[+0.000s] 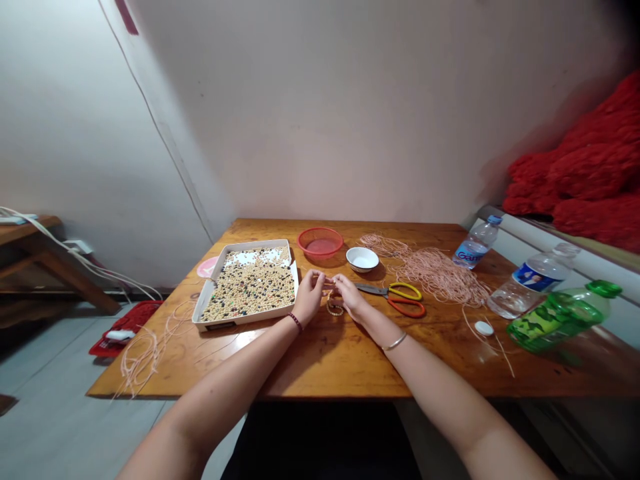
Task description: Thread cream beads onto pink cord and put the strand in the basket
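Both hands near desk middle, close together, fingertips pinched. Left hand (310, 295) and right hand (348, 296) grip a small beaded strand (335, 310) between them; its looped lower part hangs just below the fingers, over the desk (350, 367) (exact finger contact too small to make out).

White tray (250, 321) just beside the left hand, holding loose beads (255, 288), mostly cream with some dark ones. Scissors (389, 293) beside the right hand, yellow and orange handles pointing away from it. Beyond the hands: red basket (320, 247), white bowl (363, 259). Heap of pink cord (440, 272) to the right, more loose cord (143, 357) at the desk's left edge. Far right: two clear bottles (531, 280) and a green bottle (555, 318), white cap (484, 328) near them. Dark bracelet (295, 322) on left wrist, silver bangle (394, 342) on right.
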The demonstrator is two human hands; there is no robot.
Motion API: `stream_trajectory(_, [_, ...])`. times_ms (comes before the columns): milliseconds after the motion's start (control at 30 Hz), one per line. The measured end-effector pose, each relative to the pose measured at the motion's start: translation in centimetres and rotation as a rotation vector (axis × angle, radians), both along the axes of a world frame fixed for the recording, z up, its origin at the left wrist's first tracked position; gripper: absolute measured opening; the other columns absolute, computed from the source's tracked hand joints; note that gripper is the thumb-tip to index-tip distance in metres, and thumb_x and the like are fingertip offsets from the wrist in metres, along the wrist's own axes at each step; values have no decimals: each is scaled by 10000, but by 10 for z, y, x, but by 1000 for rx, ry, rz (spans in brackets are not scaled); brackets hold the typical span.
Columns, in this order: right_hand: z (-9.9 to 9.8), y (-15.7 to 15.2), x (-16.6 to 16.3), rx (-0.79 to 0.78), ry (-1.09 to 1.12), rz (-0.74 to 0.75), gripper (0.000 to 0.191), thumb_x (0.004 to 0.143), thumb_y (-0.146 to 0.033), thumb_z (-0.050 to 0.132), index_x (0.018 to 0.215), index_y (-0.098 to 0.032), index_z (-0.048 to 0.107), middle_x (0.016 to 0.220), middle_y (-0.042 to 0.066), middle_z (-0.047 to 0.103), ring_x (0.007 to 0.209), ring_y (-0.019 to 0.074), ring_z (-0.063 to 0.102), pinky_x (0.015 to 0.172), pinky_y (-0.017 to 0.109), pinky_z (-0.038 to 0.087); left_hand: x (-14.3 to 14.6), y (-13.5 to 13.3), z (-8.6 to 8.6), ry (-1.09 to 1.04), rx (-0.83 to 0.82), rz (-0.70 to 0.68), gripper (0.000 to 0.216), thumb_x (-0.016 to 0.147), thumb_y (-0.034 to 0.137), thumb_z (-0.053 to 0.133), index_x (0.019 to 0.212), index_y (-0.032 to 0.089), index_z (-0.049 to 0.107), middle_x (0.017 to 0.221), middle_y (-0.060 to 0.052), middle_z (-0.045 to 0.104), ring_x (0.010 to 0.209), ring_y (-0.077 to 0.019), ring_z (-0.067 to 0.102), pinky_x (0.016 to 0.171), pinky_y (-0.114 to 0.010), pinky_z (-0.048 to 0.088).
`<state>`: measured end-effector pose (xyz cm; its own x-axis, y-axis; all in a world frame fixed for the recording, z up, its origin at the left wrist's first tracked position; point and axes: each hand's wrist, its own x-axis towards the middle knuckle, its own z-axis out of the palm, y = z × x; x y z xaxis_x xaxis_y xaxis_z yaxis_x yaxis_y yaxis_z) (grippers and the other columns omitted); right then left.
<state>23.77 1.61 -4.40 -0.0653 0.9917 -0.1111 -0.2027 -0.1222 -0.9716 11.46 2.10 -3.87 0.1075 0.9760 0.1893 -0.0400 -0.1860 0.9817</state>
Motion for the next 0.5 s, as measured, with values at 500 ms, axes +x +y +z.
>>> stream_trajectory(500, [12,9,20,66,-17,-293,340,668,-533,586,781,-227,489,715,-10,516,525,91,363,387,178,164,-4,-2,5,152,65,155,243,844,427,524,789,191,507,782,-24,601,740,-152,579,641,-247,458])
